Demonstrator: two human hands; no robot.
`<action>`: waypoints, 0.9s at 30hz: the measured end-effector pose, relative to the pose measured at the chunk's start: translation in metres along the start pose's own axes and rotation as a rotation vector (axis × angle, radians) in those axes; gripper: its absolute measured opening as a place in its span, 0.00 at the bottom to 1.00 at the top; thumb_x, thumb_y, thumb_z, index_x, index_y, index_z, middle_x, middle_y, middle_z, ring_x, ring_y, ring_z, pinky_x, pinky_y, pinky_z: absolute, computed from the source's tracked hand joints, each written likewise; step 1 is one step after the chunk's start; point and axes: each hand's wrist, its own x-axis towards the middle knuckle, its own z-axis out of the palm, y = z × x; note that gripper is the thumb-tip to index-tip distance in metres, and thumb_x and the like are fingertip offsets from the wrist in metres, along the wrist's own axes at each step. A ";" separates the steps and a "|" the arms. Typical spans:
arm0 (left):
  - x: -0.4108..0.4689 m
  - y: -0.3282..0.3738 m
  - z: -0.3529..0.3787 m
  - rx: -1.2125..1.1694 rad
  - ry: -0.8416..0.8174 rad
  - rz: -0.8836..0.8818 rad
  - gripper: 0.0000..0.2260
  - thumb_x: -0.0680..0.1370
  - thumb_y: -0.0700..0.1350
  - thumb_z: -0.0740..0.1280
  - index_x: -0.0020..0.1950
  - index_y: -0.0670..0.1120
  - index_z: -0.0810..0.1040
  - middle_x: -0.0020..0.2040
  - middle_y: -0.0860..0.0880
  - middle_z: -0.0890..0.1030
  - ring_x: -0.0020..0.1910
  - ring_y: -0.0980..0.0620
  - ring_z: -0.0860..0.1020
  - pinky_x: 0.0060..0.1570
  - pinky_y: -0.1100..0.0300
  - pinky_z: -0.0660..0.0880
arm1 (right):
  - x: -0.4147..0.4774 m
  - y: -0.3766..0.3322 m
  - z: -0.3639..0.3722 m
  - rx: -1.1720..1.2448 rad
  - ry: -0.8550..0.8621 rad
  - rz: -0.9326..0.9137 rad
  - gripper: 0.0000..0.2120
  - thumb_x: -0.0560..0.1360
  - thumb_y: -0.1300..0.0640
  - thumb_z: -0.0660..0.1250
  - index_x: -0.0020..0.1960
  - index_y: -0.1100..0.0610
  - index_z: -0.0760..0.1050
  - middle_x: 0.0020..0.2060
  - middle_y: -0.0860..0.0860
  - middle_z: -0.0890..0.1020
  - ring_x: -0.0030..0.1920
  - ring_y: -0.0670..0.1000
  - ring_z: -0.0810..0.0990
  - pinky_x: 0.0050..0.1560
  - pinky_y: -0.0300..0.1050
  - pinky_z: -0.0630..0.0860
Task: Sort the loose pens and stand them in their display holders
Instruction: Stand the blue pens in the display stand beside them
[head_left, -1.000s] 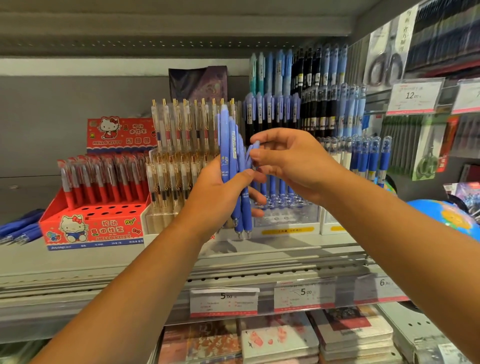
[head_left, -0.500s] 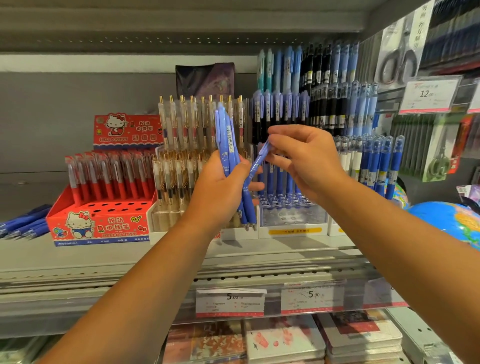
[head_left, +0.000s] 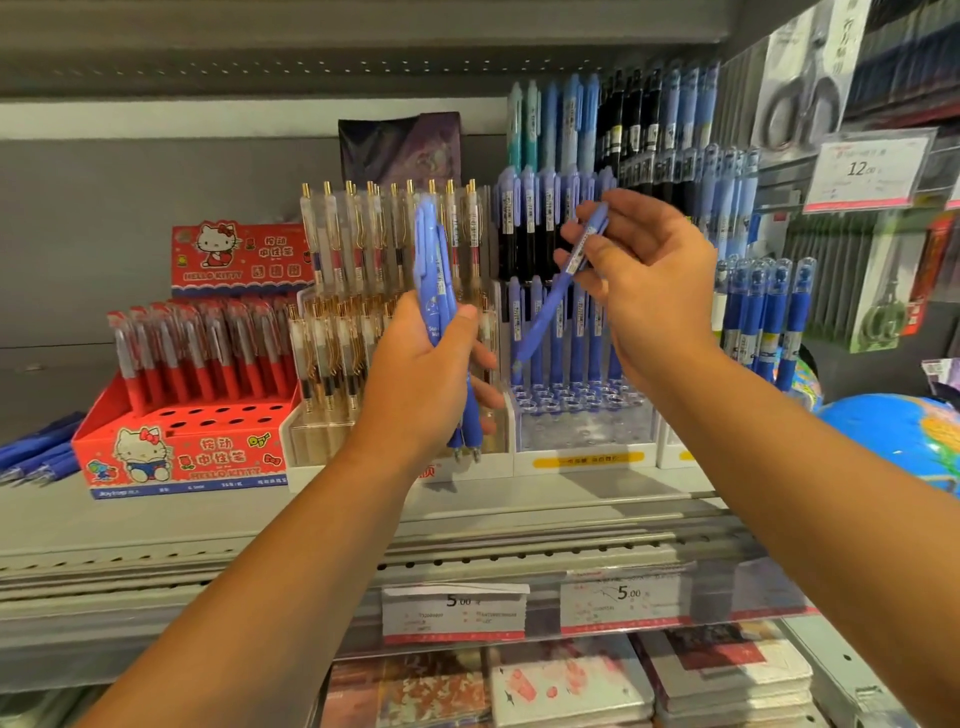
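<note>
blue pen (head_left: 558, 293), pinched in the right hand (head_left: 652, 280), should go tip-down into a free hole of the clear holder (head_left: 582, 434); the left hand (head_left: 421, 387) grips the spare bundle (head_left: 434, 270).

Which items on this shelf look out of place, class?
Several blue pens lie flat on the shelf, left of the red display holder, instead of standing in one.

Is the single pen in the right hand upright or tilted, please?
Tilted: the pen slants down and left from the right hand, which pinches it.
</note>
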 end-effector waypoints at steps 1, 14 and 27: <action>0.001 -0.001 -0.001 0.015 0.017 0.015 0.03 0.84 0.47 0.60 0.50 0.52 0.71 0.34 0.49 0.79 0.25 0.45 0.77 0.23 0.50 0.78 | 0.001 0.000 0.000 -0.013 0.012 -0.013 0.15 0.77 0.73 0.63 0.62 0.63 0.72 0.56 0.61 0.81 0.51 0.52 0.85 0.49 0.47 0.82; -0.002 -0.001 0.000 0.015 -0.056 0.013 0.04 0.83 0.49 0.61 0.53 0.50 0.73 0.33 0.51 0.77 0.22 0.51 0.71 0.22 0.59 0.71 | -0.010 0.022 0.003 -0.665 -0.301 -0.045 0.15 0.76 0.67 0.69 0.59 0.53 0.78 0.48 0.51 0.82 0.49 0.49 0.82 0.50 0.48 0.82; -0.007 0.004 0.002 -0.078 -0.142 0.021 0.06 0.84 0.44 0.59 0.59 0.53 0.67 0.41 0.50 0.84 0.26 0.48 0.75 0.26 0.55 0.76 | -0.013 0.021 0.004 -0.883 -0.322 -0.088 0.18 0.77 0.62 0.68 0.66 0.52 0.76 0.44 0.50 0.81 0.40 0.44 0.78 0.44 0.41 0.75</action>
